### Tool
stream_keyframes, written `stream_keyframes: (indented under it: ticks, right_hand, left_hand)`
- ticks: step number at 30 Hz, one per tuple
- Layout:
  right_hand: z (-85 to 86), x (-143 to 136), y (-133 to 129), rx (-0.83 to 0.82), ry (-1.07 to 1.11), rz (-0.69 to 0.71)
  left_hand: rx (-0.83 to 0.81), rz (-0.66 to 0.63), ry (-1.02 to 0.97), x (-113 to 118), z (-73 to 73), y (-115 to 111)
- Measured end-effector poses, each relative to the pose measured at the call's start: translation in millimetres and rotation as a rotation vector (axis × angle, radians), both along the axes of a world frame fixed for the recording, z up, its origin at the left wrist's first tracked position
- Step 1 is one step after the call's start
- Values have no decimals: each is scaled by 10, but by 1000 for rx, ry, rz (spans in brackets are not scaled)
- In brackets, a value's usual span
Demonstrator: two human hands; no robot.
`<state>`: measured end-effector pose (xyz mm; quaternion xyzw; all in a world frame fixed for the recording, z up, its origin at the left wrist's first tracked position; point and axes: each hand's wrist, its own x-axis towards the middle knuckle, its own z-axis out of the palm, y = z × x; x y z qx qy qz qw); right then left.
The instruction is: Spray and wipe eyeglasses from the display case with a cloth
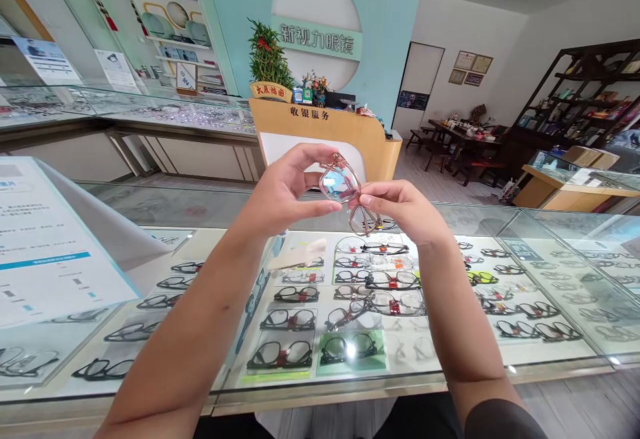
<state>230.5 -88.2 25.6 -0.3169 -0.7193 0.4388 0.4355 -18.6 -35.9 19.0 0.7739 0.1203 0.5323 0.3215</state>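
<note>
Left hand (285, 192): fingers curled at the upper rim of the glasses (341, 184), thumb extended along the lower side; whether the thumb bears on the rim cannot be told. Right hand (405, 205): thumb and forefinger pinched together at the frame, near the middle between the lenses. The glasses are held tilted above the counter (330, 391), one lens higher and to the left, the other lower and to the right, with glare on the upper lens.

Step in hand, as judged: a two-handed hold, frame being turned or examined. Any further turn calls for light pressure, the rims supported and fingers off the lenses; a one-sided pull could twist the frame.

Beneath the counter's glass, spectacles (287, 355) lie in rows, one pair on a green card (325, 362). Near left, a printed sign (45, 239). Far side, a wooden desk (375, 133) bearing a plant (270, 59).
</note>
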Motion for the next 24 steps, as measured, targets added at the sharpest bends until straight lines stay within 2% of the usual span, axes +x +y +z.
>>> stream_keyframes:
  ticks: [4, 6, 8, 10, 12, 13, 16, 19, 21, 24]
  right_hand:
    - [-35, -20, 35, 29, 28, -66]
    - [-58, -29, 64, 63, 39, -124]
    - [-81, -42, 91, 116, 44, -203]
    - [-105, -71, 106, 179, 61, -316]
    - [-133, -125, 108, 274, 78, -445]
    - [-149, -162, 105, 337, 69, -503]
    - [-201, -301, 81, 531, -61, -654]
    - [-235, -433, 29, 614, -263, -761]
    - [-223, -480, -29, 607, -397, -752]
    - [-144, -447, -138, 543, -550, -626]
  left_hand:
    - [-77, 0, -1, 24, 2, -8]
    - [-96, 44, -18, 45, -22, -4]
    - [-77, 192, -103, 87, -66, -6]
    - [-37, 418, -204, 155, -119, -29]
    - [-45, 547, -192, 244, -169, -74]
    - [-84, 539, -140, 292, -189, -101]
    - [-259, 374, -28, 419, -228, -158]
    - [-384, 285, -109, 477, -251, -127]
    - [-451, 271, -163, 474, -266, -66]
    - [-480, 306, -169, 441, -288, 31]
